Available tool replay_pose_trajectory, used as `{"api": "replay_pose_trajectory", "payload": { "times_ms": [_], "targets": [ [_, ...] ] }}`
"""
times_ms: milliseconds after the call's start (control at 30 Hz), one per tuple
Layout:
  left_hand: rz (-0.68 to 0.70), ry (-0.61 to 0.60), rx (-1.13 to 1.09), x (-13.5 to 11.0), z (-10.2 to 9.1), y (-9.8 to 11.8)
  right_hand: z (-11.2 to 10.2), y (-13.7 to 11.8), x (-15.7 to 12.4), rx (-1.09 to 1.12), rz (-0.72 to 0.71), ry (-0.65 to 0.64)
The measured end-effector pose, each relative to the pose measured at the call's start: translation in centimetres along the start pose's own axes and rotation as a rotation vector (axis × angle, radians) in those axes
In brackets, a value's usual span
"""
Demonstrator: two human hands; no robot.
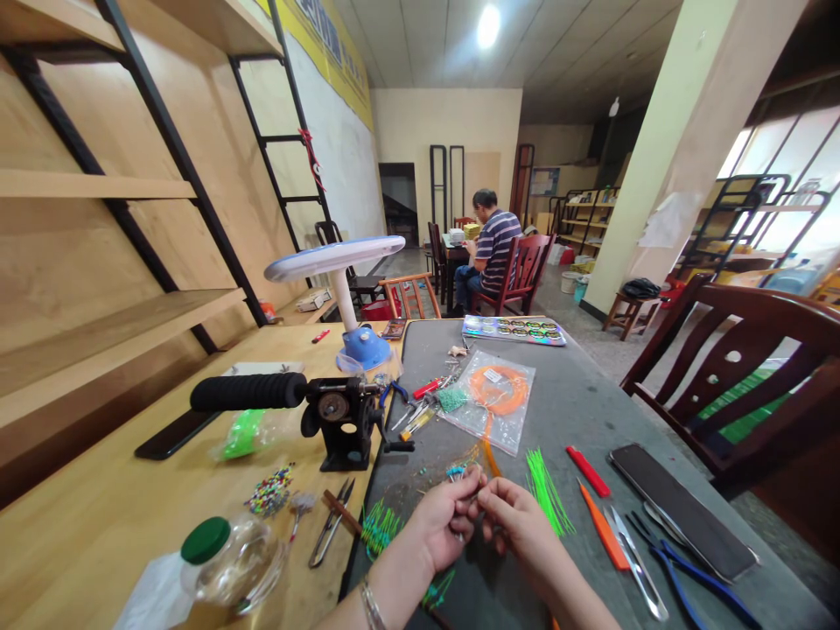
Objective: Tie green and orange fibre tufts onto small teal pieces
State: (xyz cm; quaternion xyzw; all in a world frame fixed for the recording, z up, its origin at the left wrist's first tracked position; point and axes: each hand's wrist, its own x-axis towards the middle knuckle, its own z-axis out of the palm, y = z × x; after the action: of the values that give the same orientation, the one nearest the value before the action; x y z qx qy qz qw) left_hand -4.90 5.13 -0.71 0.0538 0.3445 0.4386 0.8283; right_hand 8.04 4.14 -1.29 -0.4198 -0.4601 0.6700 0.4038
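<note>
Your left hand and right hand meet over the dark mat, the fingers of both pinched closed; what they grip, if anything, seems too small to make out. Small blue pieces show right by your left thumb. An orange strip reaches down near your fingertips, and bright green strands lie to your right.
</note>
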Motion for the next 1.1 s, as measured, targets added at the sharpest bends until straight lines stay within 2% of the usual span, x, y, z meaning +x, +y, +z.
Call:
{"api": "replay_pose_trajectory", "payload": {
  "times_ms": [1100],
  "targets": [
    [0.021,-0.03,0.004,-0.01,-0.13,-0.05,0.12,-0.38,-0.19,-0.011,0.019,0.008]
  ]
}}
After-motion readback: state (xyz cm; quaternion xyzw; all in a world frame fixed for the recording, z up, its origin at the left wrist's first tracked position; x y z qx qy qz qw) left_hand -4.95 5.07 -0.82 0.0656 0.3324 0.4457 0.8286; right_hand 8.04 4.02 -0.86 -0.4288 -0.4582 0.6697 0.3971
